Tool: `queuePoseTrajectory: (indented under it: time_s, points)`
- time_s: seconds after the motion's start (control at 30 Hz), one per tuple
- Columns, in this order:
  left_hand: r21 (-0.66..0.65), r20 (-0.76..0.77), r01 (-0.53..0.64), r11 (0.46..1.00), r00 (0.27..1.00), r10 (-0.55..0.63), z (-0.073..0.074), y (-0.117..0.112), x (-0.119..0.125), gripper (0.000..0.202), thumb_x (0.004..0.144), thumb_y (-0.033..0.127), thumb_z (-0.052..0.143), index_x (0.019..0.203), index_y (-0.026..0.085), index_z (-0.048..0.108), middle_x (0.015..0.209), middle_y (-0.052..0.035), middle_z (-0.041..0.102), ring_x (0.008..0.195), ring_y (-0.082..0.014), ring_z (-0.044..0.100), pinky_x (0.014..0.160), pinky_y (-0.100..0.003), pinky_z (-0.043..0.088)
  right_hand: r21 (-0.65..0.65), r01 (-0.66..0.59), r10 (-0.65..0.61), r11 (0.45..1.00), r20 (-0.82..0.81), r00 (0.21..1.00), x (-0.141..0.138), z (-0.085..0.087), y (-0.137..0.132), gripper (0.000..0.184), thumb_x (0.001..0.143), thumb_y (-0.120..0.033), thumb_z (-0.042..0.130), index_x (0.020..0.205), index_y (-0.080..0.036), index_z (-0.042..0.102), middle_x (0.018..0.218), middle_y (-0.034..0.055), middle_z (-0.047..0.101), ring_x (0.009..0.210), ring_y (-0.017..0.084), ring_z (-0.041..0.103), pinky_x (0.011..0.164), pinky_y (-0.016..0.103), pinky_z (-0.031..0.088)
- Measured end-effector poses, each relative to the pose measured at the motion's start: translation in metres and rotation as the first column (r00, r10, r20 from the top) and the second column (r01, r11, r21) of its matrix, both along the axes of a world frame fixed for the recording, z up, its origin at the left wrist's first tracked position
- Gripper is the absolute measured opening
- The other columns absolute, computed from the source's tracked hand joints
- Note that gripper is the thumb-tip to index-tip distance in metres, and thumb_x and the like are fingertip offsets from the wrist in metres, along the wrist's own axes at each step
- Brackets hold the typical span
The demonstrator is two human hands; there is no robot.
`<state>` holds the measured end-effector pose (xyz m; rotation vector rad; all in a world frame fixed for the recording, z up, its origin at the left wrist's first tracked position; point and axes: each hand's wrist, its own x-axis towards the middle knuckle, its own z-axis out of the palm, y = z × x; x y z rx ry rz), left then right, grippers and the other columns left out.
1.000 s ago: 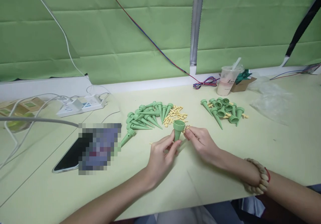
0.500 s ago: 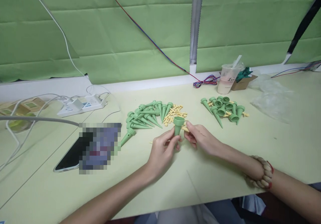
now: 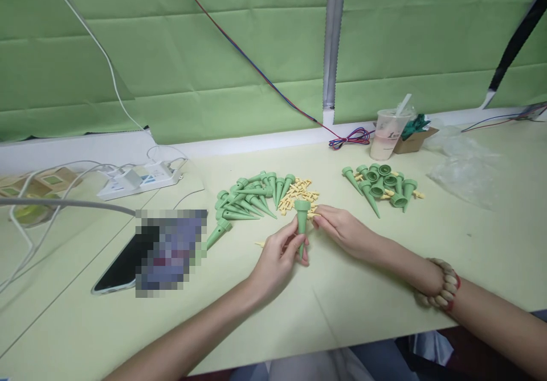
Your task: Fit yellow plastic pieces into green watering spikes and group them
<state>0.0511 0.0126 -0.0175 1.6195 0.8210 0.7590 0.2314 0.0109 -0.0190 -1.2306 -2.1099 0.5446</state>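
Observation:
My left hand (image 3: 280, 255) pinches a green plastic cone spike (image 3: 301, 221) and holds it upright with its wide mouth on top. My right hand (image 3: 342, 232) reaches to the near edge of a heap of small cream-yellow pegs (image 3: 297, 193), fingers pinched there; what they hold is hidden. Left of the pegs lies a pile of several green cone spikes (image 3: 248, 196). A second pile of green spikes with pegs among them (image 3: 380, 184) lies to the right. A beaded bracelet (image 3: 442, 293) is on my right wrist.
A phone (image 3: 128, 261) lies on the pale table (image 3: 384, 290) at the left, with a power strip (image 3: 137, 179) and white cables behind it. At the back right stand a plastic cup with a straw (image 3: 388, 133), a small cardboard box (image 3: 412, 139) and a clear plastic bag (image 3: 465, 170).
My left hand has turned the green spike from tilted to upright. My right hand has moved away from the spike toward the peg heap.

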Motion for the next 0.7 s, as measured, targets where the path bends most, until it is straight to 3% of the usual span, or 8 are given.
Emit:
queuePoseTrajectory:
  time_s: [0.1, 0.23, 0.3, 0.37, 0.47, 0.53, 0.6, 0.7]
  points:
    - [0.082, -0.040, -0.005, 0.997, 0.999, 0.008, -0.001, 0.002, -0.001, 0.026, 0.086, 0.034, 0.041, 0.096, 0.016, 0.057, 0.077, -0.0023, 0.054, 0.061, -0.0104, 0.051, 0.060, -0.024, 0.048, -0.224, -0.073, 0.009, 0.972, -0.277, 0.961, -0.006, -0.001, -0.003, 0.049, 0.092, -0.050, 0.021, 0.069, -0.014, 0.043, 0.064, 0.0003, 0.042, 0.062, 0.007, 0.040, 0.064, 0.021, 0.034]
    - [0.310, -0.105, -0.068, 0.948, 0.989, 0.106, -0.003, 0.008, -0.005, 0.020, 0.086, 0.030, 0.042, 0.085, 0.016, 0.057, 0.077, -0.0031, 0.052, 0.068, -0.0115, 0.050, 0.061, -0.022, 0.044, -0.500, -0.417, -0.055, 0.759, -0.687, 0.724, -0.017, 0.002, -0.006, 0.049, 0.086, -0.059, 0.028, 0.063, -0.016, 0.027, 0.055, -0.0055, 0.023, 0.048, 0.004, 0.030, 0.054, 0.020, 0.034]
    - [0.382, -0.124, -0.089, 0.920, 0.981, 0.146, -0.004, 0.010, -0.006, 0.019, 0.085, 0.029, 0.043, 0.083, 0.016, 0.057, 0.074, -0.0026, 0.050, 0.070, -0.0121, 0.049, 0.061, -0.021, 0.043, -0.538, -0.502, -0.115, 0.677, -0.751, 0.650, -0.020, 0.003, -0.007, 0.048, 0.085, -0.059, 0.031, 0.064, -0.017, 0.020, 0.055, -0.0067, 0.018, 0.045, 0.003, 0.026, 0.051, 0.019, 0.033]
    - [0.348, -0.114, -0.085, 0.934, 0.985, 0.133, -0.004, 0.009, -0.004, 0.020, 0.085, 0.030, 0.043, 0.086, 0.017, 0.058, 0.076, -0.0028, 0.051, 0.069, -0.0119, 0.050, 0.061, -0.021, 0.044, -0.552, -0.452, -0.099, 0.701, -0.703, 0.705, -0.020, 0.004, -0.008, 0.048, 0.086, -0.059, 0.027, 0.064, -0.017, 0.022, 0.054, -0.0059, 0.023, 0.046, 0.004, 0.029, 0.052, 0.019, 0.033]
    - [0.166, -0.037, -0.064, 0.984, 0.997, 0.071, -0.003, 0.005, 0.000, 0.024, 0.086, 0.033, 0.043, 0.098, 0.018, 0.058, 0.078, -0.0020, 0.052, 0.064, -0.0103, 0.051, 0.060, -0.022, 0.047, -0.393, -0.125, -0.056, 0.911, -0.418, 0.907, -0.014, 0.005, -0.009, 0.049, 0.088, -0.057, 0.025, 0.068, -0.014, 0.039, 0.060, -0.0009, 0.042, 0.056, 0.007, 0.041, 0.058, 0.020, 0.035]
    - [0.070, 0.021, -0.076, 0.995, 0.997, 0.075, -0.002, 0.002, 0.003, 0.027, 0.085, 0.035, 0.044, 0.103, 0.018, 0.056, 0.075, -0.0005, 0.052, 0.059, -0.0092, 0.051, 0.059, -0.023, 0.048, -0.153, 0.071, -0.098, 0.986, -0.177, 0.979, -0.009, 0.006, -0.008, 0.042, 0.089, -0.052, 0.032, 0.083, -0.014, 0.048, 0.072, 0.0016, 0.051, 0.063, 0.008, 0.045, 0.061, 0.020, 0.035]
    - [0.019, 0.051, -0.094, 0.995, 0.994, 0.092, -0.001, -0.001, 0.004, 0.029, 0.085, 0.036, 0.045, 0.106, 0.019, 0.055, 0.072, 0.0007, 0.051, 0.057, -0.0087, 0.050, 0.057, -0.023, 0.049, 0.070, 0.129, -0.130, 0.989, 0.002, 0.992, -0.004, 0.006, -0.005, 0.035, 0.090, -0.047, 0.035, 0.092, -0.015, 0.050, 0.080, 0.0032, 0.054, 0.066, 0.008, 0.047, 0.062, 0.020, 0.034]
    - [-0.016, 0.052, -0.082, 0.997, 0.995, 0.082, -0.001, -0.004, 0.004, 0.029, 0.084, 0.037, 0.046, 0.104, 0.018, 0.056, 0.072, 0.0007, 0.052, 0.056, -0.0088, 0.050, 0.056, -0.024, 0.051, 0.319, 0.116, -0.166, 0.941, 0.133, 0.977, 0.000, 0.002, -0.001, 0.037, 0.093, -0.040, 0.029, 0.083, -0.014, 0.053, 0.077, 0.0050, 0.055, 0.068, 0.009, 0.047, 0.063, 0.020, 0.032]
